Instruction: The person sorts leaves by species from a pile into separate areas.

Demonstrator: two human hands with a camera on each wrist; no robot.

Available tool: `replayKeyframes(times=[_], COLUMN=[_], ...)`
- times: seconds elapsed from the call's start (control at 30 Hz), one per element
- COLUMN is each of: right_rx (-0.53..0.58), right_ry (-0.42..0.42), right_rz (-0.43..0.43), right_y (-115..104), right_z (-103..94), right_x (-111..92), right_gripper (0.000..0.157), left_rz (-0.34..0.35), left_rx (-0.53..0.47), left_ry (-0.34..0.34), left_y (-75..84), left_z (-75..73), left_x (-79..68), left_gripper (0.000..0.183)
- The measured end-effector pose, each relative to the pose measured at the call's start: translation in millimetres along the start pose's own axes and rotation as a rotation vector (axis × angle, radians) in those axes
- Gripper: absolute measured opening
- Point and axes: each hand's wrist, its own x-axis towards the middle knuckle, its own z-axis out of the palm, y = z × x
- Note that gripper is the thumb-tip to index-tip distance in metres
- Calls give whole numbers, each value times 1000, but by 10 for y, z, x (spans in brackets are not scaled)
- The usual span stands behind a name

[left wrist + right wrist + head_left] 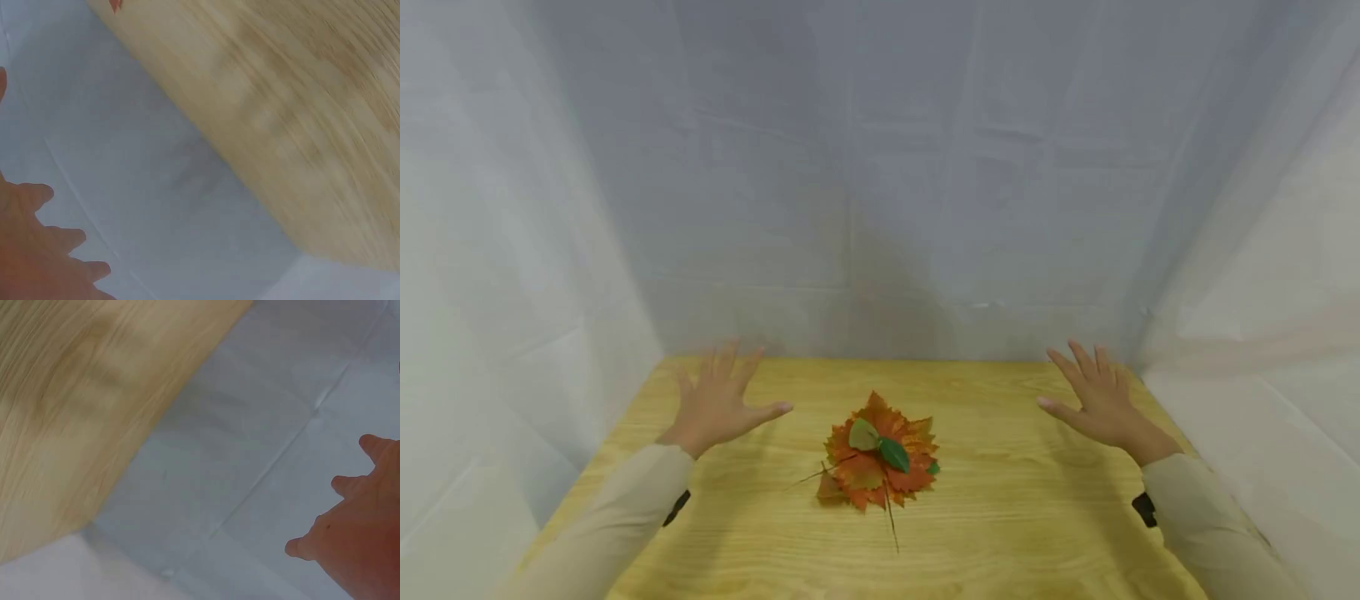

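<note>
A small heap of artificial autumn leaves, orange and red with jagged edges, lies near the middle of the wooden table. On top of it sit a dark green leaf and a paler green leaf; thin dark stems stick out toward the front and left. To the left of the heap, my left hand is held up over the table, fingers spread and holding nothing. My right hand mirrors it on the right side, fingers spread as well. Both wrist views show spread fingers apart from any object.
The wooden table ends at a back edge close beyond the fingertips. White-grey sheeting hangs as a back wall and as side walls on the left and right. A dark band piece shows under each sleeve.
</note>
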Motion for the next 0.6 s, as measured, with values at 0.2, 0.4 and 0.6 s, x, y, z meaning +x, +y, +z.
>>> replayKeyframes(times=[0.2,0.4,0.6], right_rx=[91,206,411], right_ry=[-35,-39,-110], right_rz=[-14,-79,-96], right_y=[-215,-500,-817], right_z=[280,703,1098], right_x=[175,318,380], right_gripper=[79,79,79], left_rz=[5,9,24], left_rx=[-49,-187,-434], left_ry=[-9,-31,-48], left_y=[217,460,615], left_z=[270,577,907], left_x=[79,97,91], left_gripper=[97,93,85])
